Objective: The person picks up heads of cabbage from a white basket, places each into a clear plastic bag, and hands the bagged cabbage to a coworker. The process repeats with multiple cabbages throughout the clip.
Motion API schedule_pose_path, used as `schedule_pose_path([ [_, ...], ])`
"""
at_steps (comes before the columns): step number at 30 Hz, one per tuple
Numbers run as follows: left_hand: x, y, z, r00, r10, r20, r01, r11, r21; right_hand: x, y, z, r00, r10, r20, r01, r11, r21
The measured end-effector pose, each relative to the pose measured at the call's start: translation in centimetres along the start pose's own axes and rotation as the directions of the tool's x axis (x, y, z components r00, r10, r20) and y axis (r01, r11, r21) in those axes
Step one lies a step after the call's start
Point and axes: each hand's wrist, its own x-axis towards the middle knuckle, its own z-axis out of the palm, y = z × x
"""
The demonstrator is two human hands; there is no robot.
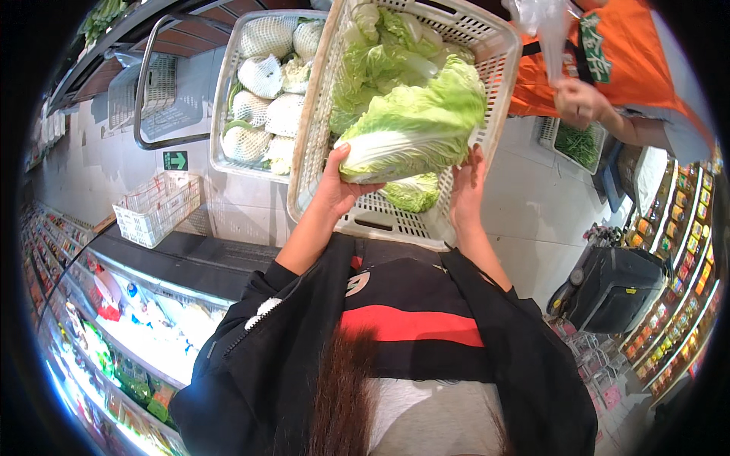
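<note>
A large napa cabbage [416, 134] with a white base and green frilled leaves lies across both hands, over a white slatted plastic crate [379, 219]. My left hand [345, 185] grips its white stem end, the thumb on top and the fingers under it. At the lower right side of the cabbage, my right hand [469, 185] holds it with fingers raised along the edge; dark dirt marks the fingertips. Below the held cabbage, a smaller napa cabbage [413, 192] shows in the crate. Loose cabbage leaves [370, 74] fill the far part.
To the left stands a crate of net-wrapped vegetables [265, 102], beside a metal cart handle [140, 97]. A white basket [157, 208] rests near a lit display case [165, 308]. At right, a person in an orange vest [633, 51] holds clear plastic bags [550, 34]; a black machine [616, 290] stands by shelves.
</note>
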Motion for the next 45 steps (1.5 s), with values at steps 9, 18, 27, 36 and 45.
schedule_pose_path([
  [9, -2.7, -3.6, 2.1, 0.784, -0.356, 0.508, 0.585, 0.697, -0.414, -2.5, -1.1, -0.8, 0.806, 0.088, 0.585, -0.298, 0.914, 0.274],
  [18, -5.2, 0.3, 2.8, 0.754, 0.654, 0.066, -0.494, 0.498, 0.713, -4.2, -2.9, -0.8, 0.816, 0.220, 0.535, -0.274, 0.962, 0.022],
  [27, -8.3, 5.8, 9.7, 0.673, 0.381, 0.634, -0.728, 0.186, 0.660, -7.2, -5.8, 0.6, 0.756, 0.159, 0.635, -0.018, 0.975, -0.223],
  [36, -7.8, 4.8, 2.9, 0.662, 0.749, 0.027, -0.739, 0.658, -0.147, -7.8, -3.6, -2.0, 0.899, 0.257, 0.356, -0.301, 0.951, 0.074],
  [45, -6.4, 5.1, -5.9, 0.644, 0.764, 0.036, -0.698, 0.567, 0.438, -6.1, -8.3, -2.0, 0.991, -0.116, -0.071, 0.136, 0.828, 0.545],
])
